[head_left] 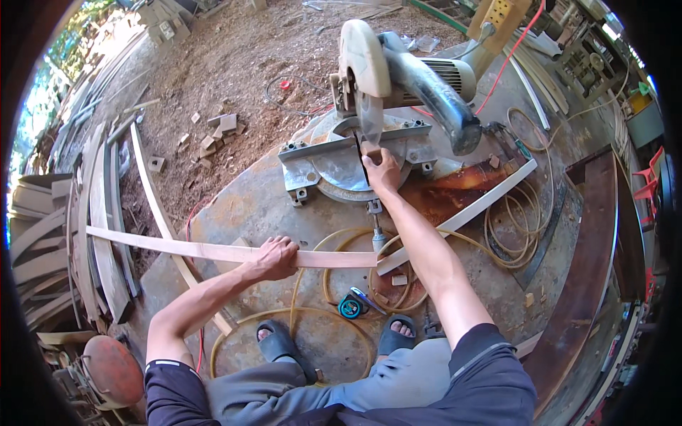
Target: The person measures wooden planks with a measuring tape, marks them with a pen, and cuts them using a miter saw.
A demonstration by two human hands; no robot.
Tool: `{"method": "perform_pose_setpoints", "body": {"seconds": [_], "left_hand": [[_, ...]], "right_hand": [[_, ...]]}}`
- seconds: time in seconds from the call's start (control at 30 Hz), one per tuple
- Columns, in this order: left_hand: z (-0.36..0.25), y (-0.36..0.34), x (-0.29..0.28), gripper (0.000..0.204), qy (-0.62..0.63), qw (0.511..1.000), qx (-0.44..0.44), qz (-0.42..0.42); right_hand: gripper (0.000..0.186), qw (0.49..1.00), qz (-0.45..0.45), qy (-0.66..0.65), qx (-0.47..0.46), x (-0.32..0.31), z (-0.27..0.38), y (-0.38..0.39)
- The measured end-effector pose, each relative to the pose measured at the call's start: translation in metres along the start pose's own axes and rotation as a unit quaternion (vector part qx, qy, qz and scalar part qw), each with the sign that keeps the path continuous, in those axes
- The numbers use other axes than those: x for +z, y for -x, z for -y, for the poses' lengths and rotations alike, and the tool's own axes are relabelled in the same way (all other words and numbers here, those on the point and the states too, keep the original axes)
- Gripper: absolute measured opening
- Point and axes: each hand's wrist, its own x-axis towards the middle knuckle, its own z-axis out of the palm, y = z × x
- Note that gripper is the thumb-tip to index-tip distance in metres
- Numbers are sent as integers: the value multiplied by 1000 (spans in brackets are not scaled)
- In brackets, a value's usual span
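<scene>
My left hand (273,258) is closed around a long pale wooden strip (334,260), which reaches from the stacked boards at the left to just short of my right forearm. My right hand (381,170) is stretched out to the metal table of a miter saw (327,168), right by the saw blade (370,119). Its fingers are bent together at the slot; what they hold, if anything, is too small to make out. The saw's head is raised, with its dark handle (433,92) leaning to the right.
A second pale strip (483,202) lies behind my right forearm. Yellowish hose (515,220) coils over the concrete. A teal tape measure (349,306) and a blue pen (369,301) lie before my feet. Wood offcuts (226,123) and sawdust cover the ground beyond; curved boards (44,270) are stacked left.
</scene>
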Motion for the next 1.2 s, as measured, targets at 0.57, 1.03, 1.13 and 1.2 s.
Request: {"method": "perform_pose_setpoints", "body": {"seconds": [0.57, 1.03, 1.13, 1.2], "left_hand": [[-4, 21, 7, 63, -6, 998, 47, 51], [-52, 29, 4, 71, 196, 945, 127, 231], [-87, 11, 8, 70, 201, 941, 149, 227], [-106, -1, 19, 70, 200, 937, 168, 230]], "right_hand": [[40, 828, 346, -396, 196, -190, 64, 166], [53, 868, 437, 100, -215, -176, 7, 280], [52, 891, 401, 111, -178, -199, -22, 285], [54, 897, 384, 115, -185, -218, -36, 292]]}}
